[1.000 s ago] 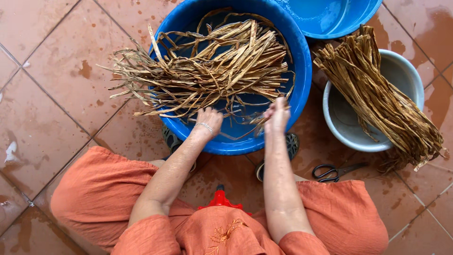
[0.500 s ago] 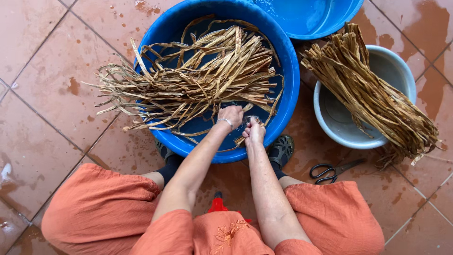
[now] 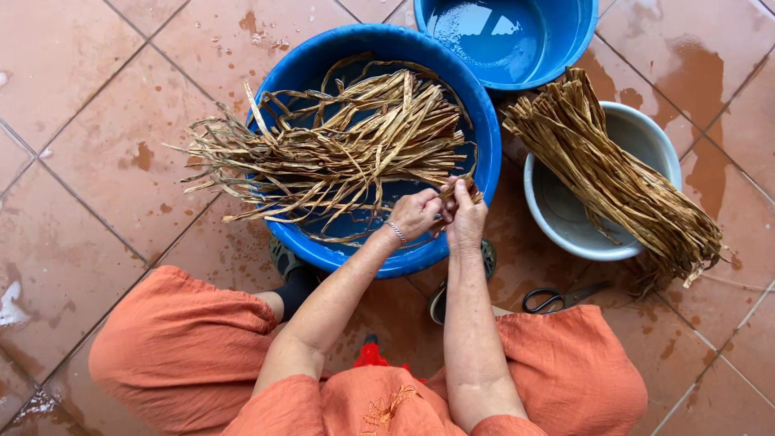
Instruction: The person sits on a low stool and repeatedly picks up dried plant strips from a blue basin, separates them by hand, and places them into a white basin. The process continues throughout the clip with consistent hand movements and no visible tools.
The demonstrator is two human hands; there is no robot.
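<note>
Both hands now raised together, left hand [image 3: 416, 215] and right hand [image 3: 467, 218] fingers pinching one dried strip [image 3: 452, 189] over blue basin [image 3: 278, 81].

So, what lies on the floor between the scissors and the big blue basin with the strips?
In the head view, the stretch between the scissors and the big blue basin holds wet floor tiles and a dark shoe.

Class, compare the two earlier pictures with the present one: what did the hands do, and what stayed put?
Both hands drew together from the near rim: the left hand and right hand now pinch one dried strip at the right end of the bundle in the blue basin. Earlier they were spread apart, palms down. The grey bowl with its strips, the scissors and the second basin stayed as they were.
</note>
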